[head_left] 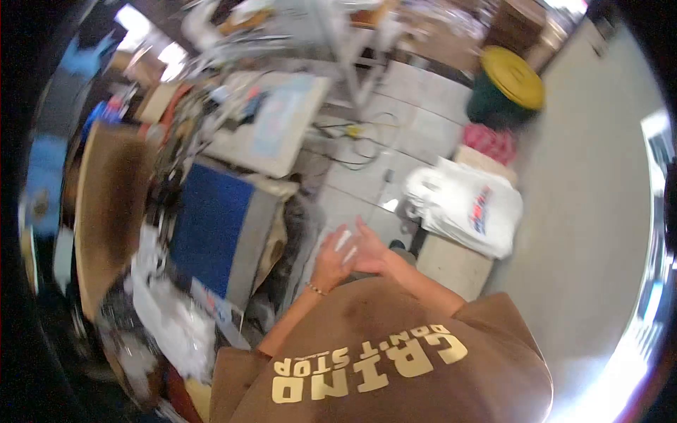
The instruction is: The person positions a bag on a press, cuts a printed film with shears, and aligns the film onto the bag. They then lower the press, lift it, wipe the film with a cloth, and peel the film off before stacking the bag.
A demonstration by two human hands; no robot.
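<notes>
In front of my brown shirt (395,338), my left hand (331,257) and my right hand (369,251) meet, touching each other at the fingers. A beaded bracelet (316,289) circles the left wrist. Both hands have their fingers partly stretched, and the right thumb points up. Small white patches (344,240) show on or between the fingers; blur hides whether they are tape or something loose. Nearest on the right, a stack of white, soft, flat items (469,204) with a red and blue print lies on a low beige bench (451,264).
A blue-topped box (211,225) stands left, beside a white plastic bag (173,317). Behind it is a cluttered pale table (282,127). Cables (360,144) cross the tiled floor (416,106). A dark green bin (493,106) with a yellow lid (513,76) stands by the wall (592,197).
</notes>
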